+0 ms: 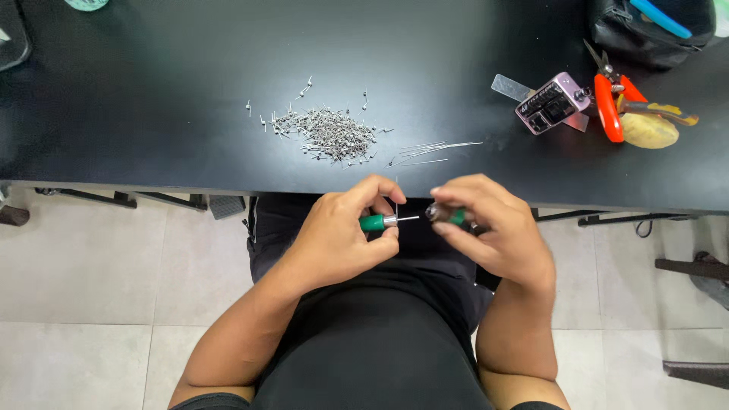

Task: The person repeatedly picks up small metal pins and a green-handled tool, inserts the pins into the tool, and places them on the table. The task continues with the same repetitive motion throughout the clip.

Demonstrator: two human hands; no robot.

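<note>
Hovering below counter (152, 137) edge, over lap: left hand (342, 235), fingers clamped on green tool (373, 222), tip pointing right. Right hand (493, 231) curled, fingers closed on second green-handled piece (448, 215), blurred. Pin pile (326, 135) lay on counter; pink box (550, 102), orange snips (607, 106) far right.

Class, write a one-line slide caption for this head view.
Left hand and right hand each hold a green-handled tool below a pin pile.

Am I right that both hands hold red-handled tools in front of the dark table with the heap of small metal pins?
Not quite: the handles are green, not red, as the head view shows. The left hand and the right hand do hold them in front of the dark table with the heap of small metal pins.
</note>
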